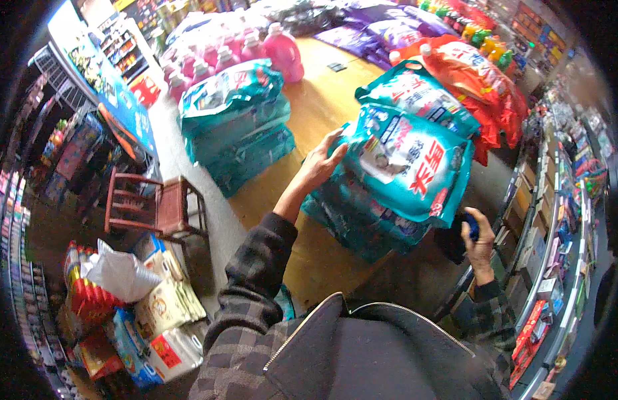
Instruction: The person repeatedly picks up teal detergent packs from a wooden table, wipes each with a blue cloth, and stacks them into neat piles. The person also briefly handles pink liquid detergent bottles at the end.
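Note:
Before me a teal laundry detergent bag (409, 160) with red and dark printing lies on top of a stack of similar teal bags (359, 215). My left hand (319, 162) is at its upper left corner, with teal film between thumb and fingers. Behind it lies another teal bag (414, 92) with a carry hole at its top. To the right of the stack, apart from the bags, my right hand (479, 242) grips a dark blue and black object (470, 226); it is partly hidden, and I cannot tell what it is.
The bags stand on a yellowish tabletop (319, 110). Another teal stack (239, 130), pink bottles (279, 50), purple bags (389, 32) and red-orange bags (469, 75) surround it. A wooden chair (174, 207) and piled packages (169, 305) are left; stocked shelves (539, 225) run along the right.

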Tool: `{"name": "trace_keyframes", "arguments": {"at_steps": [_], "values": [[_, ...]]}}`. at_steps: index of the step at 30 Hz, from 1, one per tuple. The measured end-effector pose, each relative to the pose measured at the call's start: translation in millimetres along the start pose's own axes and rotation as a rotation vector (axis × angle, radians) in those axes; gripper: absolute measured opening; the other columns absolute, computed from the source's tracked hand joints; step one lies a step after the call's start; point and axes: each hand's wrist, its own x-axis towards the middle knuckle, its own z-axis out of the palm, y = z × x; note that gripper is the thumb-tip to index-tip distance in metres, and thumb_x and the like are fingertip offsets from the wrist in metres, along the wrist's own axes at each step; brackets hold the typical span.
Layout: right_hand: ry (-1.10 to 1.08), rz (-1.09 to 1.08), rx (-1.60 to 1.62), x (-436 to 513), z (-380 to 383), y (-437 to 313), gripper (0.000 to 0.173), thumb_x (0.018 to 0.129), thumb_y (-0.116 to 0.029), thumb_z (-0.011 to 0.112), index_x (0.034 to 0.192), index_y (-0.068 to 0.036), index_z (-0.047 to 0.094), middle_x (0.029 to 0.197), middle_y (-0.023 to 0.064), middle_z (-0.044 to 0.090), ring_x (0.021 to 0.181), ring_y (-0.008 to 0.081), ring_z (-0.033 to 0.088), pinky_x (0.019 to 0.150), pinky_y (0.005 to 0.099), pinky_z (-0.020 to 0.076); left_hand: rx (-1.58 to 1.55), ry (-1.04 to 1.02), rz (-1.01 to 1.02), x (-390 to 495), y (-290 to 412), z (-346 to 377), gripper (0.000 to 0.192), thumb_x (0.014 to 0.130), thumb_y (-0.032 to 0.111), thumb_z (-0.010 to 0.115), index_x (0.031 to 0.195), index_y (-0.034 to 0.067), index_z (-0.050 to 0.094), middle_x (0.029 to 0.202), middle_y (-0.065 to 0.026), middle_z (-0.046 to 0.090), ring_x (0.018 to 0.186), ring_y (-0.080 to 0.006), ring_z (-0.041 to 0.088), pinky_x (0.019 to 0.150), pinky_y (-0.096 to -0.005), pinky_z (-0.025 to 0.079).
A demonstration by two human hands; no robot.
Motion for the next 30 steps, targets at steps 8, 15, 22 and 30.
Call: {"name": "trace_keyframes", "arguments": {"at_steps": [8,15,22,30], "values": [[-0.236,0.711,0.177,-116.8,15.2,102.3,0.033,0.088,-0.008,0.067,0.120,-0.003,0.063,0.115,0.0073,0.067,0.097,0.0197,0.060,0.087,0.0320,0.0467,-0.271,0.298,-0.010,-38.0,-48.4,-30.7,0.036,0.098,0.025,0.059,0.132,0.011,0.057,0.118,-0.0143,0.067,0.105,-0.0203,0.064,0.091,-0.0329,0.051],[-0.442,0.777,0.372,-149.0,86.6,-11.1,0.031,0.086,-0.016,0.072,0.113,-0.003,0.064,0.106,0.0053,0.066,0.097,0.0171,0.059,0.087,0.0317,0.0472,-0.421,0.689,-0.493,-207.9,-138.3,-107.7,0.030,0.101,0.021,0.051,0.126,0.005,0.058,0.099,-0.0104,0.070,0.087,-0.0172,0.068,0.074,-0.0270,0.050],[-1.000,0.567,0.557,-134.5,150.5,-63.6,0.027,0.084,-0.018,0.072,0.107,-0.005,0.067,0.098,0.0017,0.067,0.089,0.0100,0.059,0.082,0.0284,0.0483,-0.328,1.005,-0.885,-471.2,-145.1,-86.4,0.042,0.103,0.016,0.031,0.143,0.013,0.040,0.078,-0.0097,0.072,0.068,-0.0175,0.067,0.068,-0.0295,0.051],[-1.288,0.242,0.635,-133.6,252.6,-142.5,0.027,0.086,-0.020,0.069,0.107,-0.003,0.067,0.101,0.0044,0.068,0.092,0.0134,0.061,0.085,0.0294,0.0488,-0.476,1.198,-1.155,-621.2,-65.1,19.5,0.060,0.093,0.004,0.046,0.149,0.015,0.030,0.103,-0.0141,0.066,0.071,-0.0200,0.068,0.061,-0.0295,0.052]]}}
